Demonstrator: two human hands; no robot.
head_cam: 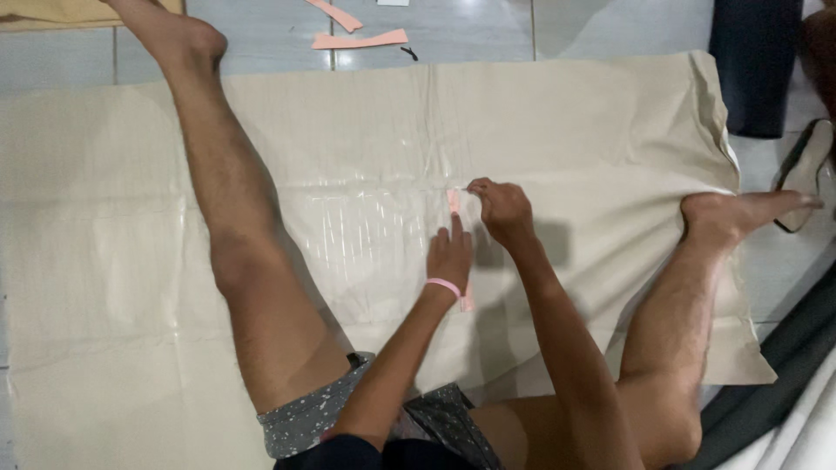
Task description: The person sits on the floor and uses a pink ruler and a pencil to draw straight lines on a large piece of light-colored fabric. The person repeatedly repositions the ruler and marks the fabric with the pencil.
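Note:
A large beige sheet (592, 130) lies spread on the tiled floor, with shiny clear tape across its middle. A thin pink strip (454, 202) lies on the sheet, running toward me. My left hand (449, 255) presses flat on the strip with fingers extended, a pink band on its wrist. My right hand (501, 209) pinches the strip's far end between thumb and fingers. My bare legs are spread on either side of the hands, resting on the sheet.
Two loose pink strips (359, 40) lie on the tiles beyond the sheet. A dark roll (753, 65) stands at the upper right, a sandal (805, 170) beside it. Dark and white material lies at the lower right corner.

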